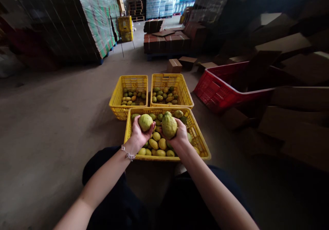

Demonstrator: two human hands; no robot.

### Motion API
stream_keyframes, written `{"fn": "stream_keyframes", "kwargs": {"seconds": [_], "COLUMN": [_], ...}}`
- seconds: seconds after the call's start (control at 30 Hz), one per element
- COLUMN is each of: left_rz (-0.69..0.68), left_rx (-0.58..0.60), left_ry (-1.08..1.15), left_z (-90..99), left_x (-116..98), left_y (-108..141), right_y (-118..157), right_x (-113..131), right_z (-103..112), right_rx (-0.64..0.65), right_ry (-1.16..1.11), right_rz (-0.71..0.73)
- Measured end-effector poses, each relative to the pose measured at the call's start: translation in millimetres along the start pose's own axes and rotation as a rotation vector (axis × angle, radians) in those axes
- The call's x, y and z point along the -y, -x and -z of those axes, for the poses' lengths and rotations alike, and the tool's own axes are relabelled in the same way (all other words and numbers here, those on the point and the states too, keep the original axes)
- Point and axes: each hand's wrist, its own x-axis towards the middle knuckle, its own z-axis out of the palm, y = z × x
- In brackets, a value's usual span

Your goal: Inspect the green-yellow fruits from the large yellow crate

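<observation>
My left hand (139,134) holds a round yellow-green fruit (145,122) in its palm, fingers curled round it. In my right hand (180,134) is a larger, bumpy green fruit (169,126). Both hands are over the near yellow crate (202,141), a small gap between the two held fruits. Several yellow and green fruits (153,144) lie inside that crate. Behind it stand a left yellow crate (117,112) and a right yellow crate (187,98), each with several smaller fruits on its bottom.
To the right is a red crate (216,91), with cardboard boxes (293,120) piled beside it. Small boxes (174,65) lie beyond the crates, before a pallet of stacked cartons (167,43). Wrapped goods (96,17) stand at the back left, near a yellow bin (125,27).
</observation>
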Motion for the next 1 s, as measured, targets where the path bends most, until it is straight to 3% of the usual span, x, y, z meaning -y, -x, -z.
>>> {"fn": "stream_keyframes", "kwargs": {"seconds": [0.2, 0.4, 0.7, 1.0], "left_rz": [-0.007, 0.005, -0.067, -0.009], "left_rx": [0.096, 0.043, 0.094, 0.110], "left_ry": [-0.066, -0.068, -0.095, -0.152], "left_z": [3.2, 0.9, 1.9, 1.3], "left_x": [2, 6, -6, -4], "left_y": [-2, -5, 2, -3], "right_y": [-6, -10, -3, -7], "right_x": [-2, -1, 4, 0], "right_z": [2, 6, 6, 5], "right_rx": [0.018, 0.023, -0.020, 0.008], "right_ry": [0.017, -0.035, 0.000, 0.056], "right_rz": [-0.053, 0.023, 0.082, -0.016]}}
